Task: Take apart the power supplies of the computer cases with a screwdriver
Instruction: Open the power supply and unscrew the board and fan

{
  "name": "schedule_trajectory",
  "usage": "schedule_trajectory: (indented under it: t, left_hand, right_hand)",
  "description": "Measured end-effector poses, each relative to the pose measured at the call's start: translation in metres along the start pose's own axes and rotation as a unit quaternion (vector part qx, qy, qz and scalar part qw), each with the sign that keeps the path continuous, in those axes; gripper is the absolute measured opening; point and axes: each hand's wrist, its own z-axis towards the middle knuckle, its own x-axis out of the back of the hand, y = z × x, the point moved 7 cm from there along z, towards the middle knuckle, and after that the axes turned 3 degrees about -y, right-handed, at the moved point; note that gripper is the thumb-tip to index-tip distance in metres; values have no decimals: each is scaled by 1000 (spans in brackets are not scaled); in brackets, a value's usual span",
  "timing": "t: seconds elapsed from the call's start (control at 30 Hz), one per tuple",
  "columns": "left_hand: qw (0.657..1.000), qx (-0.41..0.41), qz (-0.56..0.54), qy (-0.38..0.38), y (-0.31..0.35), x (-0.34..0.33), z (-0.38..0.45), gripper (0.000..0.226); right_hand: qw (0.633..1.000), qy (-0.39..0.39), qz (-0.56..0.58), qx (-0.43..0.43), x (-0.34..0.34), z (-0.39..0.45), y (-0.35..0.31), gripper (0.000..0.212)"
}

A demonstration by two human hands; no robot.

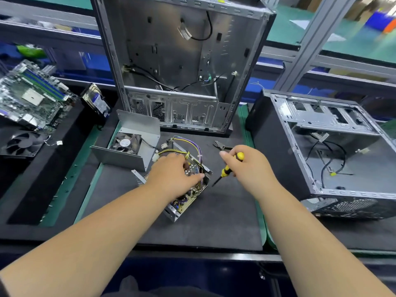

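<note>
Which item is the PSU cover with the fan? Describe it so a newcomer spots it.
Start at the upright open computer case at the back of the dark mat. Just in front of its lower left corner lies the bent grey metal cover, left of the left hand. Unlike the opened power supply under that hand, it holds a fan, not wiring.

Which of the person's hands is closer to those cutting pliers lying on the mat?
Right. The right hand, holding the screwdriver, sits just beside the pliers; the left hand rests on the power supply, farther away.

Left hand (pixel 171 172) seemingly grips power supply (pixel 188 189); right hand (pixel 246 166) holds screwdriver (pixel 227 170).
</note>
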Motion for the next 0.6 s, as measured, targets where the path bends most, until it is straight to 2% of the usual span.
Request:
schedule_trajectory:
  t: [0.2,0.4,0.6]
  left_hand:
    - [997,22,25,70,9,-2,2,47]
    - [997,-22,6,75,9,0,12,29]
    - [996,-65,1,52,3,-5,17,30]
  right_hand:
    - [999,-5,7,36,-14,-2,8,33]
    - [994,-26,-72,81,-30,-4,14,33]
    - [991,-13,-85,98,-29,-2,12,32]
